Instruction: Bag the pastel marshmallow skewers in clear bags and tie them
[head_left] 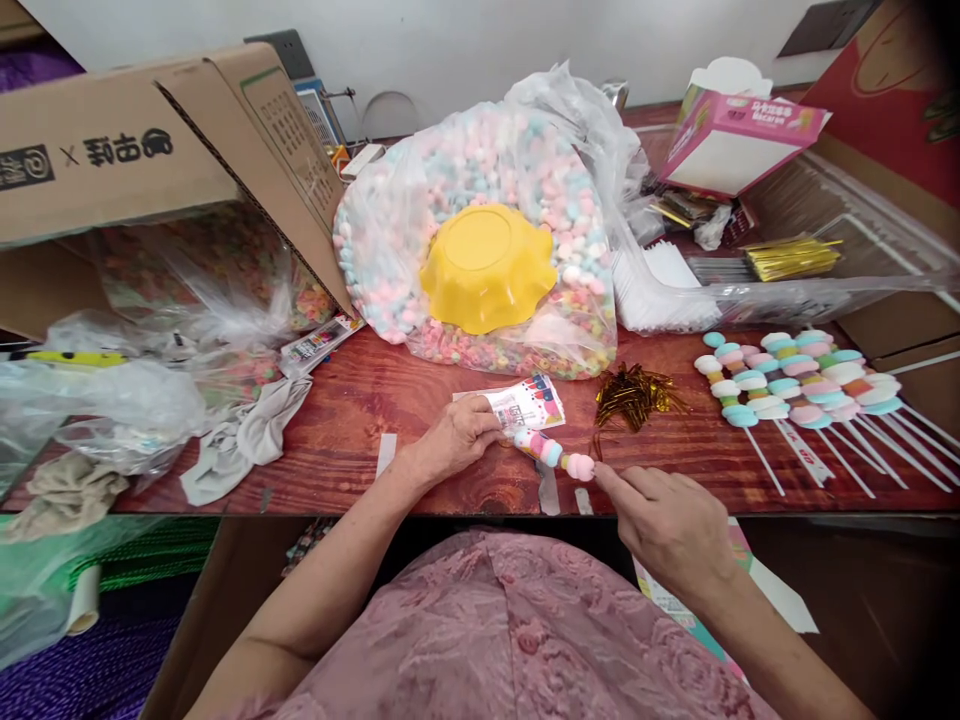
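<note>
Head view looks down on a red wooden table (420, 400). Near its front edge the left hand (457, 438) pinches one end of a marshmallow skewer (553, 455) – fingers closed on it, against a printed wrapper (529, 402). The right hand (667, 520) grips the other end, fingertips closed at the pink piece. Just right and beyond lies a heap of gold twist ties (634, 395); further right, a row of finished skewers (802, 385). At the far side, a yellow bowl (487, 265) rests upside down on a big clear bag of marshmallows (480, 180). A cardboard box (150, 150) sits far left.
</note>
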